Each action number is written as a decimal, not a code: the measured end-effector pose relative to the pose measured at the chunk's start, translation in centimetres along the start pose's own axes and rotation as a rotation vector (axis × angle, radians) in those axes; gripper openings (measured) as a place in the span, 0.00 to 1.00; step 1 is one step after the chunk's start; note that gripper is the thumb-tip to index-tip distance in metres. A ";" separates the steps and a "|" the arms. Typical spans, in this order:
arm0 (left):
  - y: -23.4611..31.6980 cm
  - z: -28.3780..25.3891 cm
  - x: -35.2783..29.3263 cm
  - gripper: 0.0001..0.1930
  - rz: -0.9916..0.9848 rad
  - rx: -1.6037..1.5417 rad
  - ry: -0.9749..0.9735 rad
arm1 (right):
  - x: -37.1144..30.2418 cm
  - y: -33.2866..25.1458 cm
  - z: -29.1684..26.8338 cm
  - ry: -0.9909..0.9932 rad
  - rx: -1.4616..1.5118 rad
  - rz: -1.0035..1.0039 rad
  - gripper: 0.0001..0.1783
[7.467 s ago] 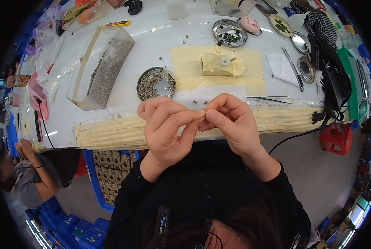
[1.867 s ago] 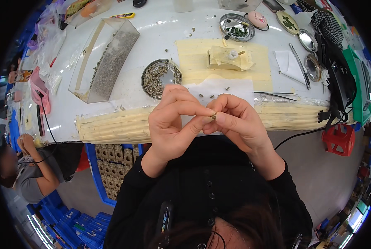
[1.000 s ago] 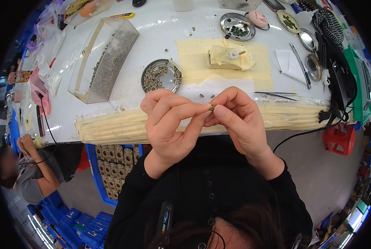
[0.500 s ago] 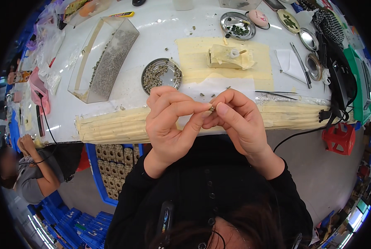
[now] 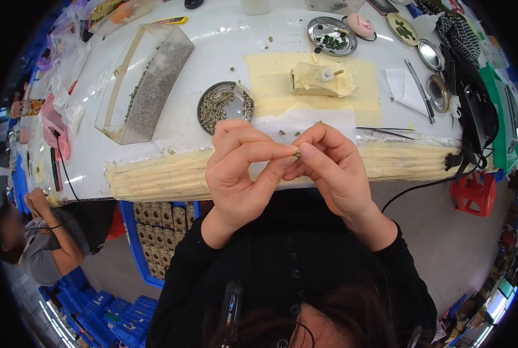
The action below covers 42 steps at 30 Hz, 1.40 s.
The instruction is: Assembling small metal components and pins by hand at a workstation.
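My left hand (image 5: 241, 168) and my right hand (image 5: 334, 168) meet above the near edge of the table. Their fingertips pinch a tiny metallic-looking piece (image 5: 297, 154) between them; most of it is hidden by the fingers, so its kind is unclear. Just beyond my left hand stands a round metal dish (image 5: 235, 109) heaped on one side with small grey-brown pieces. A few similar bits (image 5: 282, 132) lie on the white sheet behind my fingertips.
A clear bin (image 5: 120, 87) full of small pieces stands at the left. Behind my hands a taped block (image 5: 314, 84) bears a small white pot with a stick. Tweezers (image 5: 386, 133) lie at the right. A blue crate (image 5: 132, 243) of moulded parts sits below the table; another person (image 5: 56, 249) sits far left.
Both hands stay nearly in place. The fingertips have shifted slightly around the tiny piece, and less of it shows now.
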<state>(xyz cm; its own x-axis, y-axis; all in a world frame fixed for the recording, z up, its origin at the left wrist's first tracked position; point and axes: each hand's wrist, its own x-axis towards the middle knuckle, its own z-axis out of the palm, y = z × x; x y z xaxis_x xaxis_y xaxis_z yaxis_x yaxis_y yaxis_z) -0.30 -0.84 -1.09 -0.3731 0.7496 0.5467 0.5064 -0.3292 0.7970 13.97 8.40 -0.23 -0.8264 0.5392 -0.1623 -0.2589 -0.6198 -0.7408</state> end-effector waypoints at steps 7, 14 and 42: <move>0.0 0.4 0.2 0.09 -0.001 -0.047 0.052 | 0.0 0.0 -0.1 -0.007 -0.019 0.004 0.07; -0.2 0.5 0.0 0.09 -0.026 -0.018 0.061 | 0.1 0.3 -0.4 -0.016 0.045 0.044 0.07; 0.5 0.7 0.2 0.10 0.068 0.262 0.116 | 0.0 -0.2 0.1 -0.007 -0.235 -0.232 0.07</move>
<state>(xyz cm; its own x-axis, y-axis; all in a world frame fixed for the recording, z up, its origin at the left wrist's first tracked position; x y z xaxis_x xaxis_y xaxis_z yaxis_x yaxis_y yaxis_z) 0.43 -0.49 -0.73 -0.4099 0.6553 0.6345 0.7113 -0.2058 0.6720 13.97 8.41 0.02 -0.7626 0.6460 0.0323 -0.3188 -0.3320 -0.8878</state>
